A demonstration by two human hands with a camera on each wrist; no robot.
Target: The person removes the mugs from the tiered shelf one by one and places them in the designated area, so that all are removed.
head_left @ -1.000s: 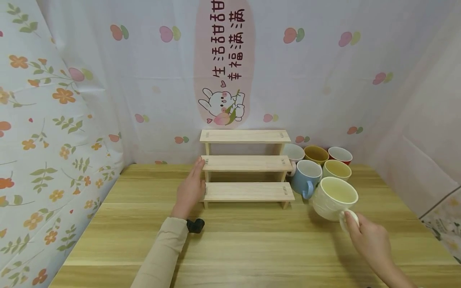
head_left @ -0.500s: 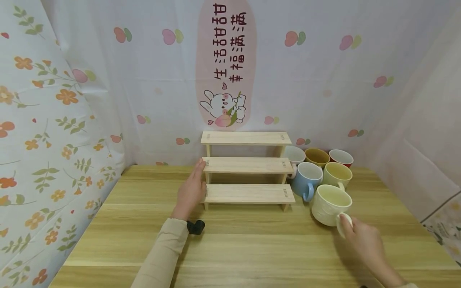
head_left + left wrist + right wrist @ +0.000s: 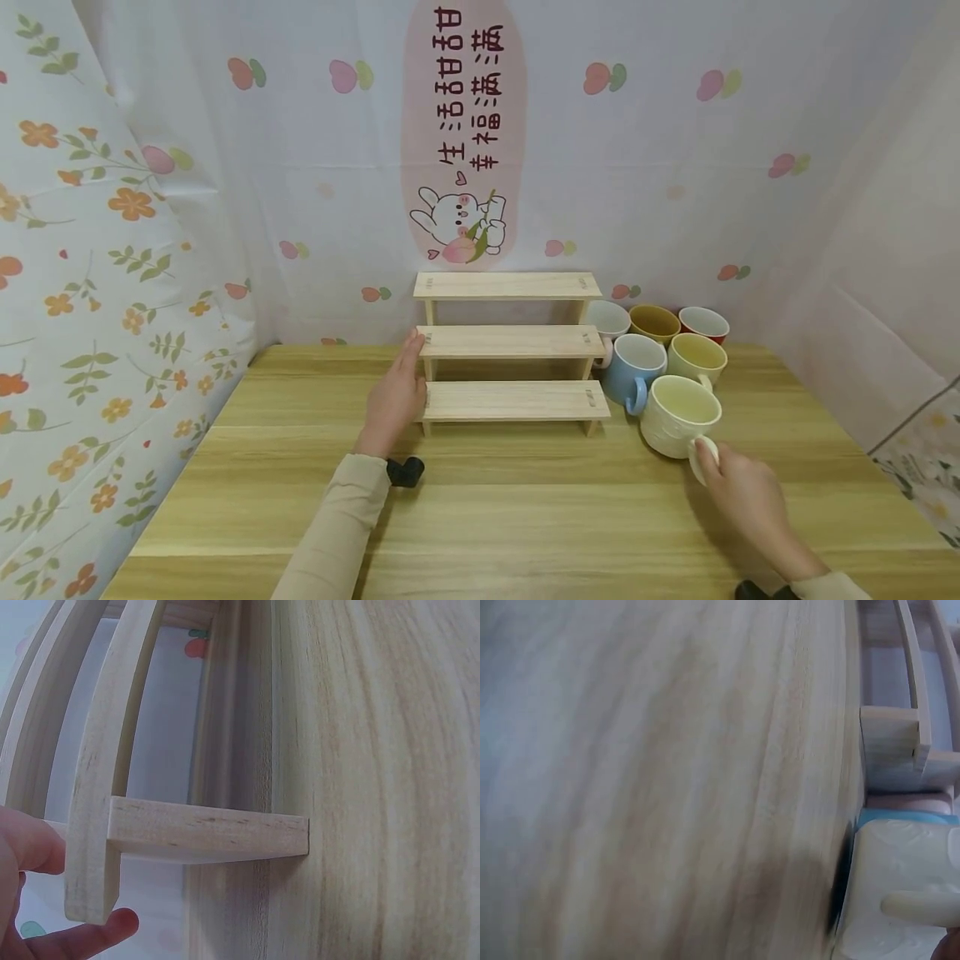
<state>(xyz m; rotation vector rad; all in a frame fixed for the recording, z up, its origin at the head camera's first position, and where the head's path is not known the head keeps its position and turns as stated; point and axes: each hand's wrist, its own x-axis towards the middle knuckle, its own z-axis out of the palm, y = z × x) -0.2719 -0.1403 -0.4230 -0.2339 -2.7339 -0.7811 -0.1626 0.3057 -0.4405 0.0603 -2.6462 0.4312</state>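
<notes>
My right hand (image 3: 750,493) pinches the handle of a cream mug (image 3: 666,428) with a raised pattern on its side. This mug stands upright, right in front of a blue mug (image 3: 624,379) and a pale yellow mug (image 3: 696,358). In the right wrist view, the cream mug (image 3: 900,862) is close over the table. At the left end of a three-step wooden shelf (image 3: 517,402), my left hand (image 3: 392,402) touches the side with fingers stretched along it. The left wrist view shows its thumb and a finger (image 3: 82,939) either side of a board end.
Behind, near the wall cloth, stand a white-rimmed mug (image 3: 609,317), a brown mug (image 3: 654,322) and a red mug (image 3: 705,322) with a white inside. The mugs crowd the shelf's right end. Floral cloth (image 3: 127,250) hangs along the left side of the wooden table (image 3: 480,517).
My right hand has moved left with the cream mug, bringing it lower and closer to the blue mug. My left hand has stayed at the shelf.
</notes>
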